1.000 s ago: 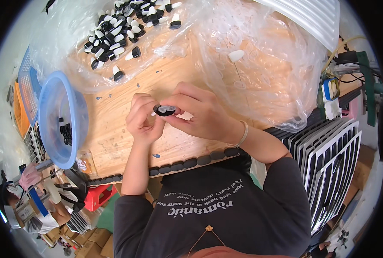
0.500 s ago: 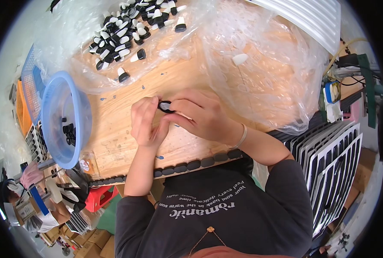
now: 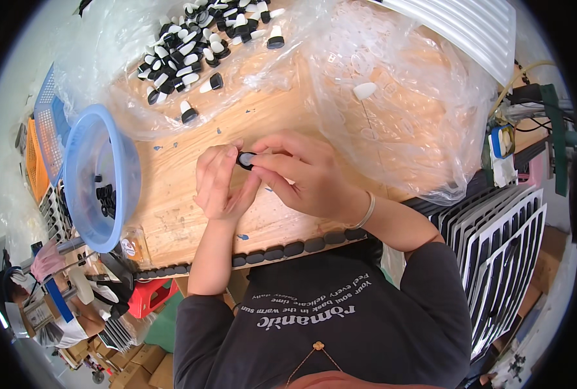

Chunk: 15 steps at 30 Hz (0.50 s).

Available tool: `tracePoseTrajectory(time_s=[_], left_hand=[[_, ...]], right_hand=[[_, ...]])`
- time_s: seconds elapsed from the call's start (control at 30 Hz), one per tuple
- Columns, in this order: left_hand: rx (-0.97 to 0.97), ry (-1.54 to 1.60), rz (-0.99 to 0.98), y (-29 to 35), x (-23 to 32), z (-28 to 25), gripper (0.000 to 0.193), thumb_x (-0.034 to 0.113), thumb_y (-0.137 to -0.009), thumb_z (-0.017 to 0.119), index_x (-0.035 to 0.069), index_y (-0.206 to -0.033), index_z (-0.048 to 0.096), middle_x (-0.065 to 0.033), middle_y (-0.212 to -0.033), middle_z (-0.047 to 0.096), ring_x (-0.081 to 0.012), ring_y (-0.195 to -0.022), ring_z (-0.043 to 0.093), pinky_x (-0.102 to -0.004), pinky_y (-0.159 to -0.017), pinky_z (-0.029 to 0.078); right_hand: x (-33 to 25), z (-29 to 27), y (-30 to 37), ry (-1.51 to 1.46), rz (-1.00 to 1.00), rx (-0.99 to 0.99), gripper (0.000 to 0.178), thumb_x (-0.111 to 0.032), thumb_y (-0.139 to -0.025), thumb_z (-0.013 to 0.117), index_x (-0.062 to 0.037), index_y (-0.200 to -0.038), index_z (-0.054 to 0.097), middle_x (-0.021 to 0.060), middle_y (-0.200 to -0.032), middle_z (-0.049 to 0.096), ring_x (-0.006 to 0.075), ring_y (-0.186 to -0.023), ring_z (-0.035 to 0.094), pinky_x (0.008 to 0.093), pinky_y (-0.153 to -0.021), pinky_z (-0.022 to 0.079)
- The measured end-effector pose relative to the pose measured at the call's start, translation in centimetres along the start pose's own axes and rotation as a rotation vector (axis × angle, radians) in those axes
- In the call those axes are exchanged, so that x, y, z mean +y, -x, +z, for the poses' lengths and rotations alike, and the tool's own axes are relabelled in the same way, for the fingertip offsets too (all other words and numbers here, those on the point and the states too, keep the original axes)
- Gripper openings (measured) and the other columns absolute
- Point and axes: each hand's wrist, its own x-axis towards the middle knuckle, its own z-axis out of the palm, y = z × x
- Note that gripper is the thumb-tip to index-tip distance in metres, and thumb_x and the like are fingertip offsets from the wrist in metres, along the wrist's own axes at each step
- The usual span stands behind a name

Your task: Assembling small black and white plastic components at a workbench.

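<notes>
A small black round cap point(image 3: 240, 163) with a pale clear disc point(image 3: 246, 158) in its face is held above the wooden table. My left hand point(image 3: 218, 185) pinches the cap's left side between fingers and thumb. From the right, my right hand point(image 3: 308, 170) is closed at the cap, its index fingertip on the disc and its thumb near the lower edge. Farther off, a pile of black-and-white capped pieces point(image 3: 188, 55) lies on a clear plastic sheet. A few of these pieces lie apart, the nearest one point(image 3: 188, 111) upright.
At left stands a blue basin point(image 3: 133, 175) with several small black parts point(image 3: 107, 200) inside. Clear plastic with see-through pieces point(image 3: 398, 123) and one white piece point(image 3: 365, 91) spreads at right. Slotted white panels point(image 3: 496, 253) stand beyond the right table edge. Another person point(image 3: 84, 321) is at lower left.
My right index fingertip has come onto the disc, and the cap has turned slightly so that its face shows more. The whole view has shifted a little.
</notes>
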Motion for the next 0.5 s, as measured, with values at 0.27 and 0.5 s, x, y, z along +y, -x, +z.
tracePoseTrajectory(time_s=[0.27,0.5], left_hand=[[0.024,0.029,-0.033,0.14,0.18,0.16,0.053,-0.005,-0.059,0.076,-0.007,-0.109,0.059,-0.0186,-0.09,0.066,-0.0297,-0.08,0.06,-0.0346,-0.07,0.05],[0.021,0.062,-0.047,0.07,0.05,0.25,0.054,-0.007,-0.057,0.076,-0.006,-0.107,0.059,-0.0181,-0.089,0.065,-0.0292,-0.079,0.06,-0.0343,-0.068,0.05]], right_hand=[[0.1,0.11,0.04,-0.133,0.015,-0.013,0.019,0.001,-0.076,0.067,-0.0012,-0.095,0.066,0.0106,-0.099,0.057,0.0152,-0.069,0.058,0.0248,-0.06,0.049],[-0.09,0.19,0.22,-0.223,0.107,-0.015,0.022,0.008,-0.079,0.059,0.0016,-0.099,0.065,0.012,-0.104,0.054,0.0154,-0.078,0.058,0.025,-0.066,0.048]])
